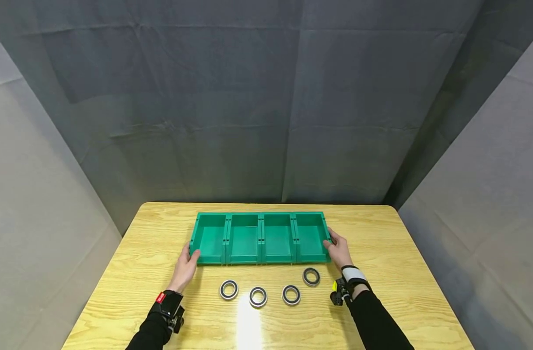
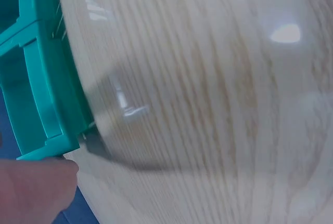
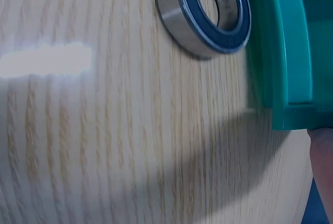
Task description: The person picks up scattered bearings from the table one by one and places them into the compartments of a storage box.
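Note:
A green row of joined bins (image 1: 275,258) with several compartments lies across the table, one end at each hand. My left hand (image 1: 184,270) holds the left end, thumb at the front corner; its other fingers are mostly hidden. At the right end, my right hand (image 1: 339,251) grips the side wall, thumb near the rim. Several ball bearings lie flat in front of the bins: a left bearing (image 1: 222,291), two middle bearings (image 1: 252,297) (image 1: 285,295) and a right bearing (image 1: 305,277). In the right wrist view, the nearest bearing (image 3: 200,18) shows a dark seal and steel outer ring.
The light wooden table (image 1: 131,291) has rounded far corners. A dark grey cloth (image 1: 231,107) hangs behind it, and pale panels (image 1: 39,194) (image 1: 481,204) stand on both sides. Glare (image 1: 249,325) shines on the tabletop near the front.

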### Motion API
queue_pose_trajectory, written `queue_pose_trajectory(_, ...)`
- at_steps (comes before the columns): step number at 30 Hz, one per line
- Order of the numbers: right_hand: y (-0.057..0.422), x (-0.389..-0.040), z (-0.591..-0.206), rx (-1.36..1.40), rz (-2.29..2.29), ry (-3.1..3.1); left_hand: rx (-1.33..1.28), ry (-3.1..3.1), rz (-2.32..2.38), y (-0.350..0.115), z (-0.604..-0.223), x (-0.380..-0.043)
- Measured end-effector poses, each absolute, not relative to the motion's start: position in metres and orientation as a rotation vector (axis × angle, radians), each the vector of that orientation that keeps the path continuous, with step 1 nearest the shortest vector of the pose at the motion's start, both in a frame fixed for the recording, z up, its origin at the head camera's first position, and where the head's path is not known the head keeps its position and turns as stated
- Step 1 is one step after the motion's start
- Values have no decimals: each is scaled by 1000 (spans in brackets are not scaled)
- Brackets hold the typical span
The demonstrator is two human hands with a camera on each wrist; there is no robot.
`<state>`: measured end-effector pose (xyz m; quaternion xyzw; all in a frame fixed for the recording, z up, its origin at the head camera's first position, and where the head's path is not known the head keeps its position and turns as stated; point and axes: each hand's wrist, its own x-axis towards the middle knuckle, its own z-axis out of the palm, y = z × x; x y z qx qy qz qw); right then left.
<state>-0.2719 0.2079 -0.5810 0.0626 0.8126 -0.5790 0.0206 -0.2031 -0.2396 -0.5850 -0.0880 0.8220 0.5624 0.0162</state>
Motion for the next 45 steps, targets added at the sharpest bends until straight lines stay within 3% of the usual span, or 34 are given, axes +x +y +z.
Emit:
queue_pose_trajectory(22, 191, -263, -577, 124, -1867, 2387, -461, 2627, 1518, -247, -562, -190)
queue_pose_trajectory(35, 209, -249, -578, 76, -1804, 2415, -143, 2963, 1183, -205, -544, -202)
queue_pose_trajectory(45, 217, -227, -574, 221, -1608, 2538, -35, 2900, 1014, -177, -533, -219)
